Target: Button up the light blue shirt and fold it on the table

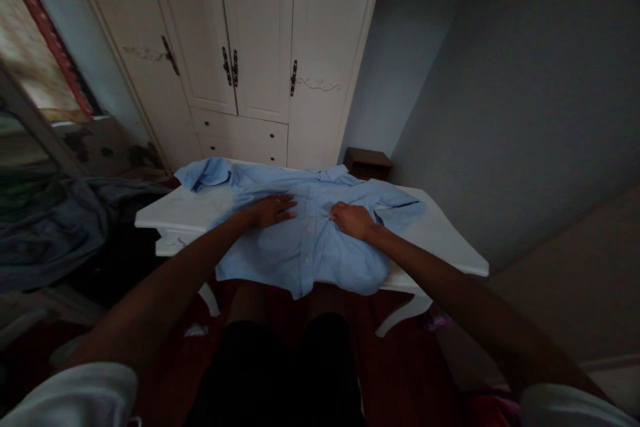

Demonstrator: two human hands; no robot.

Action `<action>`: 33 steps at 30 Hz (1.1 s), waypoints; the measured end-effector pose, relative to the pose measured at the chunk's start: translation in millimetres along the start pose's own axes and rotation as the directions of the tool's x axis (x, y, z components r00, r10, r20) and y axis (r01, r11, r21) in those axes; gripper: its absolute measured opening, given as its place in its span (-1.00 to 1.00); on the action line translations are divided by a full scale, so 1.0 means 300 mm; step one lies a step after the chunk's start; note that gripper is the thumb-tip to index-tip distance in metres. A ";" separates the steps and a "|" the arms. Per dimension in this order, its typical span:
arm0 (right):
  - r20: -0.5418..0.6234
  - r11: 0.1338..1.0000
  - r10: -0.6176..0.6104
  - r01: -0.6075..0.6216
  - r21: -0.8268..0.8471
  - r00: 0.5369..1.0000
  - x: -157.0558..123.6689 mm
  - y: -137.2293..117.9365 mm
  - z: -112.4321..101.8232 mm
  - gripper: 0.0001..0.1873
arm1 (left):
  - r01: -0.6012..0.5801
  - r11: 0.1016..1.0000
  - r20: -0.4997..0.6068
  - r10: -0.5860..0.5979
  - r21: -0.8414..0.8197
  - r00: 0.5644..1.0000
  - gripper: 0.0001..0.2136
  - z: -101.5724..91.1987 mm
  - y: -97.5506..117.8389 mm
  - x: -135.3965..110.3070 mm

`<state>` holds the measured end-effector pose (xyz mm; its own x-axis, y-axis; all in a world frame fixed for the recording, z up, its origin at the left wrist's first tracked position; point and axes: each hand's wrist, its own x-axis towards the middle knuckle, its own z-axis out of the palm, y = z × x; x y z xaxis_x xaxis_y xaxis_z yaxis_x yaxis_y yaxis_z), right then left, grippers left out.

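Observation:
A light blue button-up shirt lies spread front side up across a white table, its collar toward the wardrobe and its hem hanging over the near edge. My left hand rests flat on the shirt's front, fingers stretched toward the button strip. On the other side of the buttons, my right hand is closed, its fingers pinching a fold of the shirt's fabric. Both short sleeves lie out to the sides, the left one bunched up.
A white wardrobe with dark handles stands behind the table. Beside it is a small brown cabinet. Grey cloth is heaped at the left. A grey wall rises on the right. My legs are against the table's near side.

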<state>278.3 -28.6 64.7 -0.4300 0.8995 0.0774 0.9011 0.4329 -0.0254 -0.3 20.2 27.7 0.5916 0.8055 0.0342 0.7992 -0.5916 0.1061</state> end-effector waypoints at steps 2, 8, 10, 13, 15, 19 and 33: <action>-0.068 0.987 0.159 -0.161 -0.011 0.985 0.050 -0.009 -0.022 -0.65 | 0.134 0.990 -0.041 -0.132 0.042 0.990 -0.56 -0.025 0.011 0.033; -0.138 0.951 0.310 -0.303 0.070 0.941 0.111 -0.032 -0.007 -0.61 | 0.395 0.918 -0.216 -0.381 0.025 0.899 -0.69 -0.096 0.088 0.067; -0.199 0.966 0.250 -0.230 0.118 0.948 0.084 -0.050 0.014 -0.63 | 0.416 0.909 -0.273 -0.403 -0.015 0.873 -0.66 -0.095 0.138 0.042; -0.357 0.980 0.128 -0.063 0.188 0.925 0.014 -0.080 0.037 -0.76 | 0.368 0.923 -0.388 -0.383 -0.114 0.838 -0.64 -0.054 0.249 -0.021; -0.344 0.975 0.039 0.040 0.218 0.938 -0.043 -0.094 0.046 -0.84 | 0.226 0.923 -0.515 -0.364 -0.313 0.776 -0.71 -0.006 0.330 -0.068; -0.138 0.964 -0.139 0.166 0.206 0.981 -0.160 -0.081 0.063 -0.74 | 0.067 0.896 -0.524 -0.316 -0.439 0.791 -0.81 0.096 0.432 -0.132; -0.098 0.670 0.079 0.020 0.742 0.992 -0.160 -0.058 0.127 -0.84 | -0.079 0.922 -0.388 -0.082 -0.380 0.918 -0.68 0.094 0.416 -0.098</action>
<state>281.1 -77.0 23.5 -0.3503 0.9206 0.1723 0.5532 0.3518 -0.7551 85.0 -78.3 12.0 0.4370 0.8015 0.4082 0.6498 -0.5951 0.4728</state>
